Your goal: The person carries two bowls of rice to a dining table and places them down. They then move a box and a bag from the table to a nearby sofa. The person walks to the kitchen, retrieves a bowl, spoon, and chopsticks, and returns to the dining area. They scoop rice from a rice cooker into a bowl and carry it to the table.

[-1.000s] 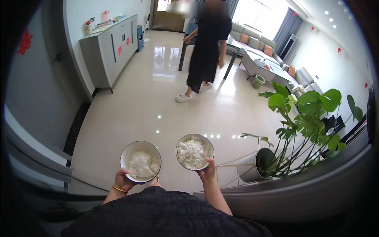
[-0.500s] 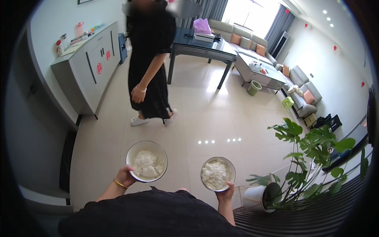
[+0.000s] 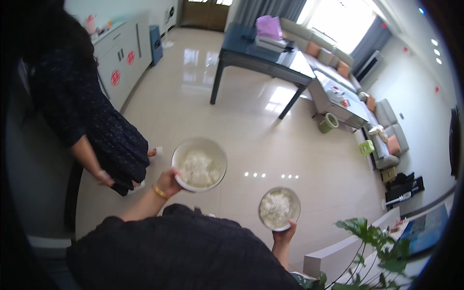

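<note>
My left hand (image 3: 168,183), with a gold bangle at the wrist, grips the near-left rim of a round white bowl (image 3: 221,173). White rice (image 3: 198,167) fills much of it. My right hand (image 3: 285,234) holds a smaller-looking bowl (image 3: 297,214) from its near side, thumb over the rim. This one also carries white rice (image 3: 277,208). Both bowls are held up in front of my body, apart from each other, above the floor. My fingers under the bowls are hidden.
Close on my left walks a person (image 3: 92,111) in dark clothes. Ahead stands a dark table (image 3: 270,65) with a purple bag (image 3: 268,27). A green bin (image 3: 328,123) is beside the coffee table (image 3: 338,104). Plant leaves (image 3: 372,237) and a low white cabinet (image 3: 333,246) are at near right.
The other person has passed from ahead to close on my left. The room has shifted as I moved forward, and the plant has dropped toward the lower edge. Both bowls stay in my hands.
</note>
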